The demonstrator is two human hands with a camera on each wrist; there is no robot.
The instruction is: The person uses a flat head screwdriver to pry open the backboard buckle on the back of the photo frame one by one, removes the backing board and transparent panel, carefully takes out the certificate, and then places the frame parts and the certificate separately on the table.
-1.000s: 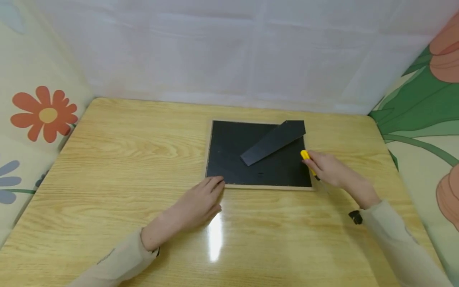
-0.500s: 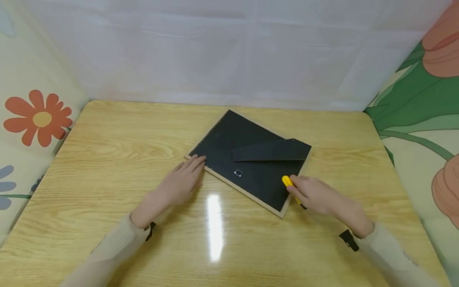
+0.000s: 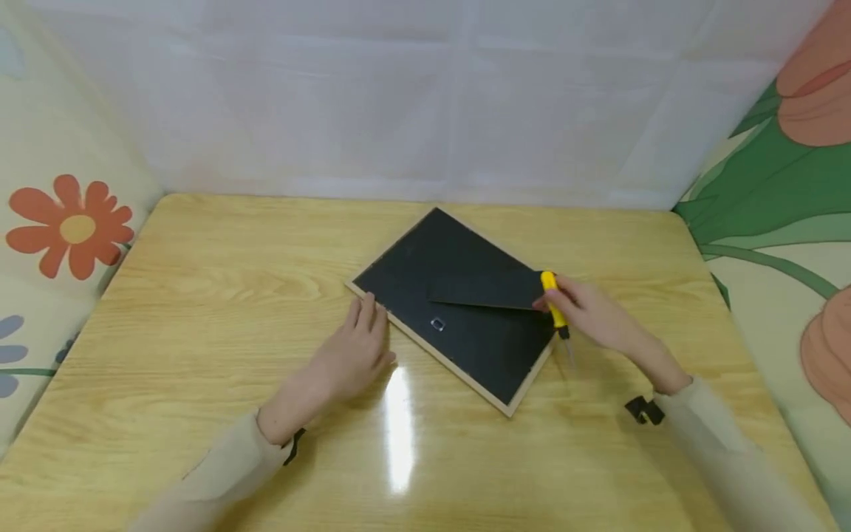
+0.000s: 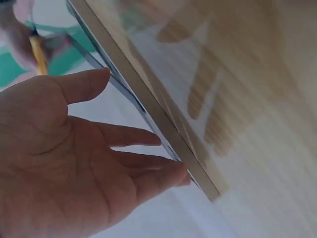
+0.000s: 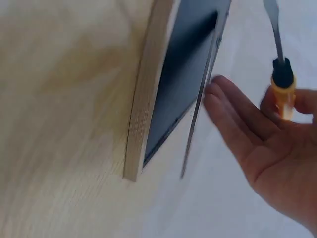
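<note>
A picture frame (image 3: 488,362) with a light wood edge and black backing lies face down, turned at an angle on the table. Its black stand leg (image 3: 482,293) slants over the backing, slightly raised in the right wrist view. My left hand (image 3: 352,358) rests its fingertips at the frame's left edge, fingers fairly straight in the left wrist view. With thumb and index finger my right hand (image 3: 595,314) pinches a yellow screwdriver (image 3: 552,295), its flat metal blade pointing toward me. The other fingers (image 5: 220,99) of that hand reach right to the stand leg's outer face.
The wooden table (image 3: 233,251) ends at a white cloth (image 3: 306,111) at the back. Floral panels (image 3: 73,229) stand on both sides. A small metal hanger (image 3: 437,324) sits on the frame's backing.
The frame has turned clockwise from square to slanted, its right end swinging toward me. My right hand went down with it, then moved up to the stand leg, still holding the screwdriver.
</note>
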